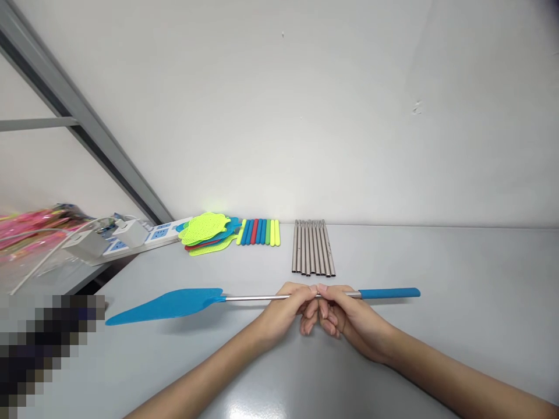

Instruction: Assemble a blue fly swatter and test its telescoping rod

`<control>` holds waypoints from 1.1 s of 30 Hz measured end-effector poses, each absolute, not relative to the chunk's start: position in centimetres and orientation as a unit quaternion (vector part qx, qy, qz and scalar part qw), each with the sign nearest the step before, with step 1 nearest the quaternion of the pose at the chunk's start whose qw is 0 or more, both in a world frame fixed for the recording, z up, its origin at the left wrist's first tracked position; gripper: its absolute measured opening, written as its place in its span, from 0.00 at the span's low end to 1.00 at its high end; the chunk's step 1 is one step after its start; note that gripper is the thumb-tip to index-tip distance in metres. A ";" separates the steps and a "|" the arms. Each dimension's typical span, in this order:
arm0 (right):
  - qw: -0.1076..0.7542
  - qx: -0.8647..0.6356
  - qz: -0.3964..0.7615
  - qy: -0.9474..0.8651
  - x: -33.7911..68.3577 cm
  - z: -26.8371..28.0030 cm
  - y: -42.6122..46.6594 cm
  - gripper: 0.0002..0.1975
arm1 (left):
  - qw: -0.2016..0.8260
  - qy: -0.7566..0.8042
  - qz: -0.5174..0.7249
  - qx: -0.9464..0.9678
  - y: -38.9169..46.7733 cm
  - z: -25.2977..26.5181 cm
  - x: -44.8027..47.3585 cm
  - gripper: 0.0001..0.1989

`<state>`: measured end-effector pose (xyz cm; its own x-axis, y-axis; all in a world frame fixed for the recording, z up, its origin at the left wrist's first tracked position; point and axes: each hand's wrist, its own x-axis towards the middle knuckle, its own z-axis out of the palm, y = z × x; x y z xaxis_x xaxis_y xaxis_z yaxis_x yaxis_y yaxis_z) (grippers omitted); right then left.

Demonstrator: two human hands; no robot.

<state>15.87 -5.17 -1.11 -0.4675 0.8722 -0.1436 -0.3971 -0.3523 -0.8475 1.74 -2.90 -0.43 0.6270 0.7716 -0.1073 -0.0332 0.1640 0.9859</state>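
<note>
A fly swatter with a blue head, a metal rod and a blue handle lies level across both my hands, above the grey table. My left hand is closed round the rod left of its middle. Close beside it, thumbs almost touching, my right hand grips the same rod near the blue handle. The swatter's head points left and its handle right. Beyond my hands lie several metal tubes in a row. The fingers hide the middle of the rod.
Several coloured handles lie side by side at the back, next to a stack of swatter heads. A power strip with plugged-in adapters stands at the left edge. Pink bagged goods lie further left. A white wall closes the back.
</note>
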 end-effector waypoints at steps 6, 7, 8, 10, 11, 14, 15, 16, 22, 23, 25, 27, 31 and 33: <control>0.410 -0.305 0.765 -0.393 15.7 -1.2 -5.2 0.23 | 0.741 0.289 0.292 0.532 -2.8 -0.3 1.9 0.23; 0.410 -0.306 0.765 -0.391 15.7 -1.2 -5.2 0.23 | 0.743 0.290 0.289 0.529 -2.8 -0.3 1.8 0.23; 0.412 -0.305 0.765 -0.389 15.8 -1.2 -5.2 0.22 | 0.745 0.292 0.288 0.527 -2.7 -0.4 1.8 0.23; 0.415 -0.304 0.767 -0.384 15.8 -1.1 -5.2 0.22 | 0.747 0.292 0.286 0.524 -2.6 -0.5 1.6 0.23; 0.415 -0.304 0.767 -0.382 15.8 -1.1 -5.2 0.22 | 0.748 0.292 0.287 0.522 -2.6 -0.6 1.6 0.23; 0.417 -0.307 0.765 -0.383 15.8 -0.9 -5.2 0.22 | 0.750 0.293 0.290 0.518 -2.5 -0.6 1.5 0.21; 0.418 -0.308 0.764 -0.383 15.9 -0.9 -5.2 0.21 | 0.750 0.293 0.291 0.517 -2.4 -0.5 1.4 0.20; 0.419 -0.309 0.763 -0.383 15.9 -0.9 -5.2 0.21 | 0.750 0.294 0.292 0.516 -2.4 -0.5 1.4 0.20; 0.422 -0.310 0.762 -0.382 15.8 -1.0 -5.2 0.21 | 0.751 0.289 0.287 0.519 -2.3 -0.5 1.3 0.18; 0.425 -0.308 0.761 -0.382 15.8 -1.0 -5.2 0.21 | 0.751 0.289 0.286 0.521 -2.3 -0.5 1.4 0.18; 0.432 -0.303 0.758 -0.384 15.7 -1.0 -5.2 0.20 | 0.744 0.293 0.284 0.529 -2.3 -0.4 1.5 0.17; 0.435 -0.303 0.758 -0.380 15.7 -0.9 -5.2 0.20 | 0.706 0.313 0.293 0.563 -2.2 -0.2 1.4 0.14; 0.427 -0.330 0.763 -0.355 15.9 -0.9 -5.2 0.19 | 0.517 0.379 0.304 0.704 -1.8 0.4 0.9 0.11; 0.428 -0.333 0.765 -0.347 15.9 -0.9 -5.1 0.19 | 0.441 0.385 0.293 0.756 -1.6 0.6 0.7 0.11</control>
